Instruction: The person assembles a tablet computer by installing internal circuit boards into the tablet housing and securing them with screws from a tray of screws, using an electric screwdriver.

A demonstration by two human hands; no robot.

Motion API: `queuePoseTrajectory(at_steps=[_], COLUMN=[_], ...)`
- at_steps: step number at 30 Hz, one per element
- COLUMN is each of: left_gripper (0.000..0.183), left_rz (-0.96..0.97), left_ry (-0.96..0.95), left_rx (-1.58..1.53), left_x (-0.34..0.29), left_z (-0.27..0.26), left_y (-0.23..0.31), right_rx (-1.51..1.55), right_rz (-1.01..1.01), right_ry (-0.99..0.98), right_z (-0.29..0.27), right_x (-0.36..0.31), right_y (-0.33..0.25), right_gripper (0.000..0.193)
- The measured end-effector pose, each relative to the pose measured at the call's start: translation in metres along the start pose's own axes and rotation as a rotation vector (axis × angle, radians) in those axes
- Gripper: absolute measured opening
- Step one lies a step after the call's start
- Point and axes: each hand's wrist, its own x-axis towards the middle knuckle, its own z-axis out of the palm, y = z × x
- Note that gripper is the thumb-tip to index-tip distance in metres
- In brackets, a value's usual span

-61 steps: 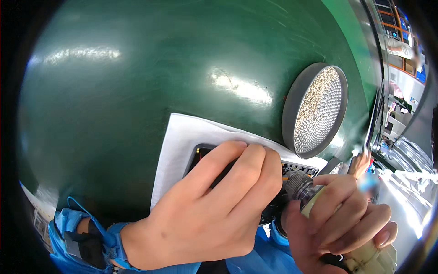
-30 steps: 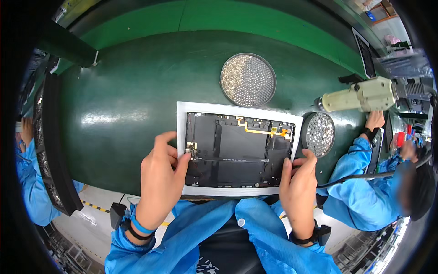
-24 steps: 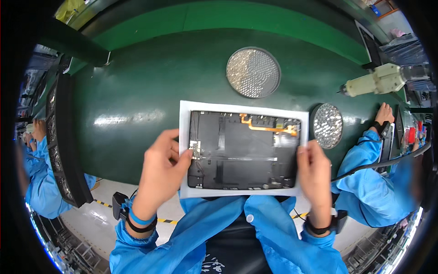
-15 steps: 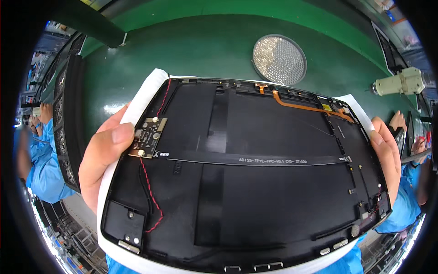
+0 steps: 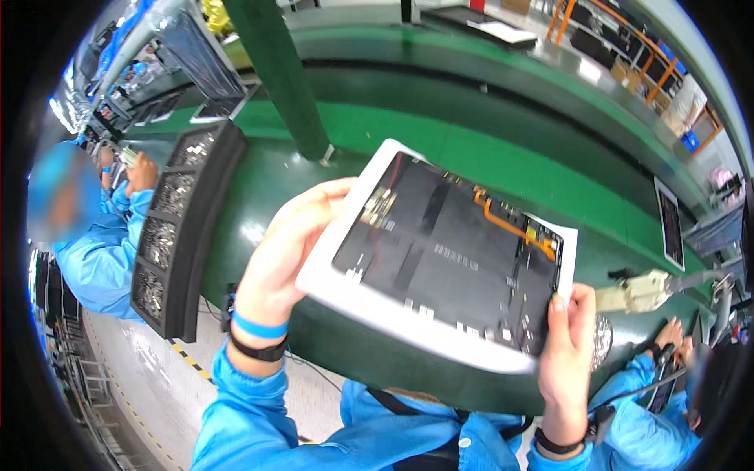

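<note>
Held tilted above the green bench is a black tablet back housing [image 5: 463, 255], open side up, with a white sheet or liner [image 5: 338, 255] around and under it. An orange flex cable [image 5: 503, 224] runs along its far edge, and a small circuit board [image 5: 379, 206] sits at its left end. My left hand [image 5: 294, 231] grips the left edge, its fingers partly hidden by the white sheet. At the near right corner my right hand [image 5: 569, 337] holds the housing, the thumb on top. Motion blurs the small parts inside.
On the left stands a black bin rack [image 5: 212, 196] with several compartments of small metal parts. A green post [image 5: 283, 86] rises behind it. A cream-coloured tool [image 5: 636, 292] and a round dish [image 5: 602, 343], partly hidden, are beside my right hand. Co-workers in blue sit on both sides.
The view has pulled back and turned, so the housing looks smaller and farther off. Both hands still hold it by its two ends. The round dish now shows behind my right hand.
</note>
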Motion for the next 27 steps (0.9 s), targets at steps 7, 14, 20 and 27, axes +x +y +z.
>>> queuePoseTrajectory(at_steps=[7,14,20,27], left_gripper=[0.017,0.022,0.012,0.006], left_rz=[0.260,0.103,0.417,0.340], left_ry=[0.593,0.368,0.332,0.072], left_rx=[-0.286,-0.236,-0.063,0.199], left_x=[0.040,0.045,0.077,0.050], left_z=[-0.001,0.053,0.064,0.080], left_y=[-0.050,-0.094,-0.137,-0.187], right_rx=[-0.221,-0.505,-0.131,-0.163], right_rz=[-0.314,-0.112,-0.389,-0.416], right_ry=[0.278,0.180,-0.054,-0.109], right_z=[0.150,0.223,0.166,0.081], right_x=[0.208,0.271,0.126,0.023], right_y=[0.024,0.014,-0.002,0.052], right_gripper=[0.019,0.042,0.026,0.020])
